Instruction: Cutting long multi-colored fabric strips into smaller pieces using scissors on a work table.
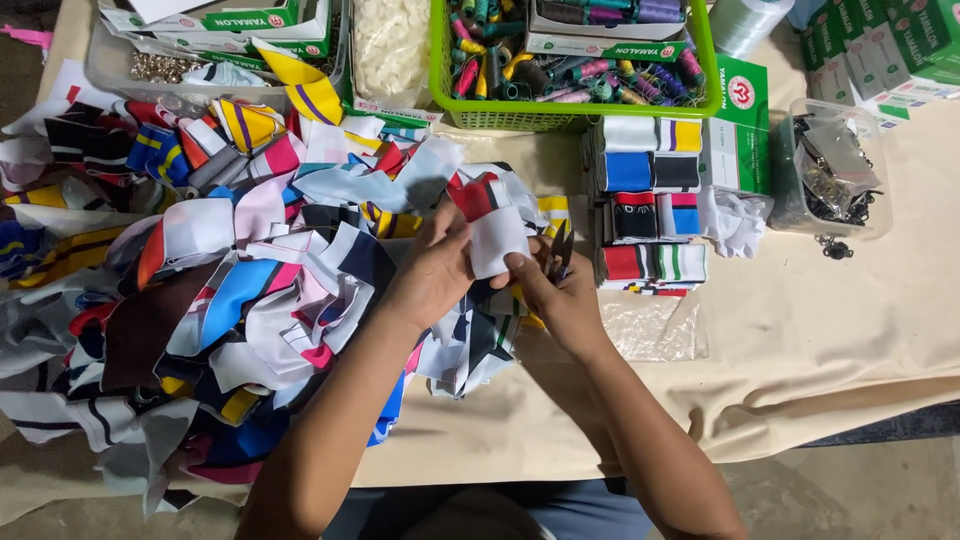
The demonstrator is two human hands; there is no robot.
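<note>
My left hand [432, 272] and my right hand [558, 297] together hold a small fabric piece [490, 228], white with a red and black end, above the cloth-covered table [800, 330]. The left hand grips its left edge; the right hand pinches its lower right corner. In the right hand there is also a small pair of dark thread snips [560, 252], blades pointing up. A big heap of multicoloured fabric pieces [230, 270] lies under and left of my left forearm.
Neat stacks of folded fabric pieces [650, 200] stand right of the hands. A green basket of thread spools [570, 60], boxes, a bag of white buttons [390, 45], a clear tub of metal clips [835, 170] and a clear plastic bag [650, 325] surround them.
</note>
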